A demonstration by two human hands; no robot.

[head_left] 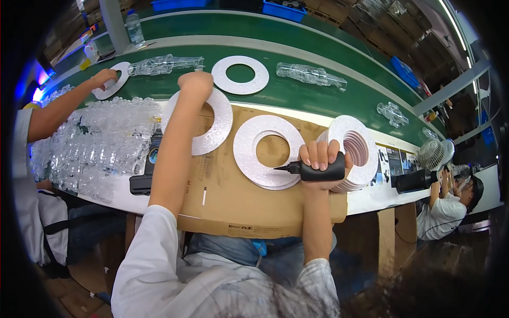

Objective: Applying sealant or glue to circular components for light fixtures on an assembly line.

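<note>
My right hand (321, 159) is wrapped round a black squeeze bottle (331, 170) with a narrow pointed nozzle. The nozzle tip lies over a flat white ring (246, 153), one of a small overlapping pile on the cardboard. My left hand (196, 85) reaches far forward, its fingers curled and turned from view. It is at the upper edge of another white ring (218, 135), just below the end of a clear plastic piece (164, 64). Whether it grips either cannot be made out. Beside my right hand stands a tall stack of white rings (366, 143).
Many clear plastic pieces (101, 143) cover the table at left. The green belt (257, 50) carries another ring (225, 82) and clear pieces (310, 76). A co-worker's hand (104, 78) is on a ring at left. A fan (432, 153) and black cylinder (413, 182) stand right.
</note>
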